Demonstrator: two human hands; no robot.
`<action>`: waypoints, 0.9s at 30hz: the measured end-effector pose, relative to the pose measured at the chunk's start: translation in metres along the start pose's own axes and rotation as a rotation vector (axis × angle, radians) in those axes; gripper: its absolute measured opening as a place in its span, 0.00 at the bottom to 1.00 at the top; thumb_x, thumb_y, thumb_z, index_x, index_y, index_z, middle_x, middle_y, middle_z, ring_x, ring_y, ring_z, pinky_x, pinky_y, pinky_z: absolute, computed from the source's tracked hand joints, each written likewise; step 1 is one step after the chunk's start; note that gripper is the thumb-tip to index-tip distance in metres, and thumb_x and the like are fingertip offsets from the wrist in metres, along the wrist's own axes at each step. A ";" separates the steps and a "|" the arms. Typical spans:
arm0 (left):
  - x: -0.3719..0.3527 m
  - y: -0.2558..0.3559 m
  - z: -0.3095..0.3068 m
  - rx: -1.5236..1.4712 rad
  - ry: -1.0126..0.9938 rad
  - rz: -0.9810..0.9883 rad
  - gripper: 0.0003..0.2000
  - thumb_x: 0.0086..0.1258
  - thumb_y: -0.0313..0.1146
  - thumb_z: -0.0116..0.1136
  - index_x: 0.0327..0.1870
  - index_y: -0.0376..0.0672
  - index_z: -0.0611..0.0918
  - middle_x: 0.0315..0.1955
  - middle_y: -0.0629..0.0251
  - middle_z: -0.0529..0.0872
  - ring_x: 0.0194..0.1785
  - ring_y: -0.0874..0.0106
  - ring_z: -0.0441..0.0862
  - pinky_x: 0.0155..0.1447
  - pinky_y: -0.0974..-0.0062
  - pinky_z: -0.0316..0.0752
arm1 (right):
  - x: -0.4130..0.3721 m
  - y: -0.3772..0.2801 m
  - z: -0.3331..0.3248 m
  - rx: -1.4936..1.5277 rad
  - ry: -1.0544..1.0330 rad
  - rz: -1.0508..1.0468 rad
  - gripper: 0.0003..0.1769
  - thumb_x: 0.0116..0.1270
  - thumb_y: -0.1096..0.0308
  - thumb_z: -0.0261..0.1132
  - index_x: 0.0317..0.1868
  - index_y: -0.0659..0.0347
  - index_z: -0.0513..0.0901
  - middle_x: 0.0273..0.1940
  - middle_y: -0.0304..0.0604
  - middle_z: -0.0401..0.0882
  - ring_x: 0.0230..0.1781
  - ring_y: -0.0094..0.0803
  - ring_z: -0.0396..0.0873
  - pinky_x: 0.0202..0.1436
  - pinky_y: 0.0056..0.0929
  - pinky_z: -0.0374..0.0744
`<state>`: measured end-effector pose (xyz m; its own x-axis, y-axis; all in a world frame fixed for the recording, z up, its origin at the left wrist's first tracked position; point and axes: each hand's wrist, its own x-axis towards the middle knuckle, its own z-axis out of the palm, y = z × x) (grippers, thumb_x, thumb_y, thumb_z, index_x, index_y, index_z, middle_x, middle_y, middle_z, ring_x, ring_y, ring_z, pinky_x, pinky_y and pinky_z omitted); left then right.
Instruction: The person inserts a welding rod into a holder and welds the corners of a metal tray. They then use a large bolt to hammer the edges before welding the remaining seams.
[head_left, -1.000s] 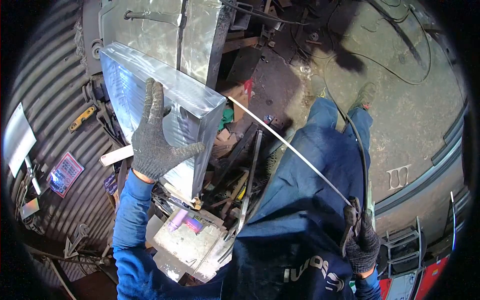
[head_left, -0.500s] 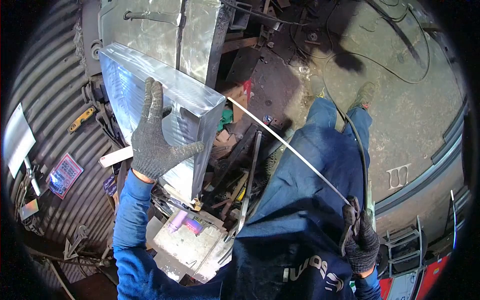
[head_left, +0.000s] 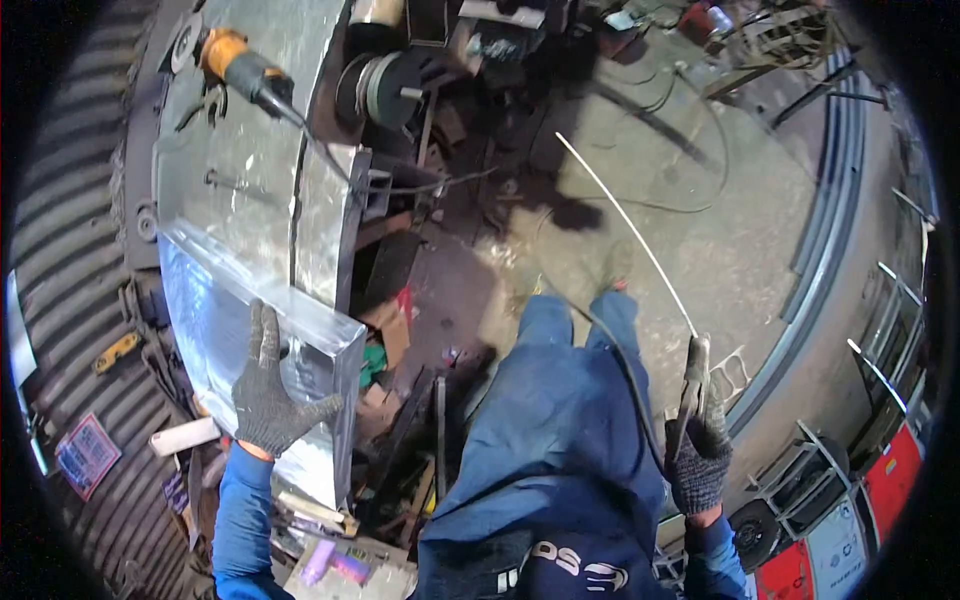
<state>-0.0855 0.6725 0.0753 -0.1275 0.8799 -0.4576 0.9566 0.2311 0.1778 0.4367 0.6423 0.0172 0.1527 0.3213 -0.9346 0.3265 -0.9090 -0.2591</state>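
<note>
A shiny sheet-metal box [head_left: 215,300] with an open front face rests at the near end of the metal bench. My gloved left hand [head_left: 280,395] lies against its front edge, with the thumb spread from the fingers. On the right, my gloved right hand [head_left: 698,470] is closed around an electrode holder [head_left: 694,375]. A long pale welding rod [head_left: 628,222] is clamped in the holder's jaws. The rod points forward over the floor, apart from the box. A dark cable [head_left: 628,355] runs across my legs beside the holder.
An orange angle grinder [head_left: 240,70] lies on the far part of the metal bench [head_left: 250,155]. Scrap and a cable spool [head_left: 385,90] crowd below its edge. A yellow level [head_left: 118,352] is by the corrugated wall. Red-and-white equipment [head_left: 830,555] stands at right.
The rod's tip has swung away from the box corner, out over the floor, as my right hand rose. My view has tilted forward, bringing the grinder in. My left hand stays on the box.
</note>
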 end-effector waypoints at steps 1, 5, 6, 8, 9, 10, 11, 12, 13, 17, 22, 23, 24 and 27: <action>0.000 -0.001 -0.001 0.007 0.018 0.028 0.69 0.39 0.59 0.83 0.81 0.35 0.51 0.80 0.41 0.52 0.77 0.47 0.65 0.68 0.60 0.76 | 0.003 -0.002 -0.003 -0.356 0.165 -0.351 0.24 0.70 0.72 0.66 0.65 0.66 0.76 0.65 0.55 0.78 0.59 0.45 0.81 0.58 0.42 0.78; -0.004 -0.006 0.003 0.011 0.047 0.079 0.70 0.38 0.58 0.83 0.81 0.36 0.51 0.81 0.44 0.51 0.76 0.47 0.67 0.67 0.59 0.77 | 0.023 -0.032 -0.001 -0.947 0.513 -0.939 0.25 0.71 0.63 0.66 0.65 0.62 0.76 0.64 0.59 0.77 0.57 0.59 0.79 0.60 0.49 0.77; -0.004 -0.007 0.004 0.005 0.047 0.083 0.70 0.39 0.58 0.83 0.82 0.37 0.51 0.81 0.44 0.51 0.76 0.48 0.67 0.66 0.59 0.78 | 0.030 -0.036 -0.002 -0.980 0.564 -0.977 0.27 0.71 0.62 0.66 0.67 0.62 0.75 0.64 0.58 0.77 0.58 0.57 0.79 0.60 0.47 0.77; -0.004 -0.009 0.002 0.004 0.040 0.080 0.70 0.39 0.59 0.82 0.82 0.37 0.51 0.81 0.44 0.51 0.77 0.48 0.66 0.67 0.59 0.77 | 0.036 -0.047 -0.001 -0.813 0.580 -0.960 0.30 0.72 0.61 0.66 0.71 0.61 0.71 0.64 0.58 0.77 0.59 0.55 0.80 0.60 0.45 0.77; -0.004 -0.008 0.001 0.008 0.032 0.069 0.70 0.39 0.59 0.82 0.82 0.36 0.50 0.81 0.44 0.51 0.77 0.47 0.64 0.68 0.59 0.76 | 0.035 -0.054 0.000 -0.618 0.538 -0.902 0.32 0.72 0.61 0.66 0.73 0.61 0.69 0.65 0.58 0.77 0.59 0.54 0.80 0.61 0.44 0.77; -0.004 -0.007 0.000 0.014 0.021 0.058 0.69 0.40 0.59 0.82 0.82 0.36 0.50 0.81 0.43 0.51 0.78 0.47 0.63 0.69 0.58 0.75 | 0.036 -0.061 0.002 -0.425 0.490 -0.837 0.34 0.73 0.61 0.65 0.75 0.60 0.68 0.65 0.59 0.77 0.59 0.53 0.80 0.61 0.43 0.77; -0.003 -0.009 0.002 0.028 0.023 0.055 0.69 0.40 0.59 0.81 0.81 0.36 0.50 0.81 0.42 0.51 0.79 0.47 0.62 0.70 0.58 0.74 | 0.040 -0.069 0.004 -0.496 0.502 -0.816 0.34 0.73 0.61 0.65 0.76 0.60 0.67 0.65 0.59 0.77 0.59 0.53 0.80 0.60 0.43 0.77; -0.003 -0.011 0.004 0.043 0.023 0.048 0.69 0.40 0.60 0.81 0.81 0.35 0.50 0.80 0.42 0.51 0.79 0.47 0.60 0.71 0.58 0.72 | 0.046 -0.079 0.004 -0.568 0.507 -0.796 0.35 0.74 0.61 0.65 0.77 0.59 0.66 0.65 0.59 0.77 0.59 0.52 0.80 0.59 0.42 0.78; -0.005 -0.012 0.005 0.061 0.014 0.033 0.69 0.41 0.60 0.81 0.81 0.35 0.50 0.80 0.41 0.51 0.80 0.47 0.59 0.72 0.58 0.71 | 0.052 -0.087 0.005 -0.642 0.502 -0.771 0.35 0.74 0.62 0.65 0.78 0.59 0.65 0.64 0.59 0.77 0.59 0.52 0.81 0.59 0.42 0.78; -0.004 -0.008 0.003 0.072 0.006 -0.004 0.66 0.42 0.61 0.79 0.79 0.33 0.55 0.80 0.40 0.53 0.75 0.45 0.66 0.68 0.57 0.75 | 0.065 -0.080 -0.006 -0.821 0.595 -0.936 0.33 0.74 0.66 0.64 0.77 0.55 0.66 0.63 0.56 0.80 0.56 0.51 0.83 0.57 0.42 0.79; -0.005 -0.019 0.009 0.060 0.045 0.091 0.67 0.42 0.62 0.80 0.81 0.38 0.53 0.80 0.43 0.53 0.78 0.48 0.64 0.71 0.59 0.74 | 0.045 -0.088 0.012 -0.601 0.534 -0.901 0.33 0.73 0.68 0.64 0.77 0.54 0.66 0.70 0.53 0.74 0.68 0.48 0.77 0.67 0.38 0.76; -0.004 -0.018 0.008 0.064 0.035 0.080 0.67 0.42 0.63 0.79 0.81 0.37 0.53 0.80 0.42 0.53 0.78 0.48 0.64 0.72 0.60 0.73 | 0.047 -0.087 0.011 -0.647 0.567 -0.982 0.33 0.73 0.68 0.63 0.77 0.54 0.66 0.71 0.52 0.73 0.68 0.49 0.76 0.68 0.38 0.75; -0.001 -0.018 0.008 0.069 0.026 0.072 0.67 0.42 0.64 0.78 0.81 0.37 0.53 0.80 0.41 0.53 0.78 0.48 0.63 0.72 0.60 0.72 | 0.051 -0.086 0.009 -0.628 0.537 -0.938 0.33 0.73 0.67 0.63 0.77 0.54 0.66 0.71 0.52 0.74 0.68 0.49 0.77 0.68 0.39 0.75; -0.003 -0.017 0.008 0.097 0.061 0.113 0.67 0.43 0.64 0.78 0.81 0.35 0.53 0.79 0.39 0.52 0.78 0.47 0.63 0.72 0.60 0.72 | 0.055 -0.084 0.009 -0.616 0.525 -0.845 0.33 0.74 0.67 0.64 0.77 0.54 0.66 0.70 0.52 0.74 0.67 0.50 0.77 0.67 0.41 0.75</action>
<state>-0.0989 0.6630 0.0668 -0.0301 0.9224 -0.3851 0.9862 0.0901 0.1386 0.4094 0.7337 -0.0142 -0.0100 0.9632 -0.2686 0.8833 -0.1174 -0.4540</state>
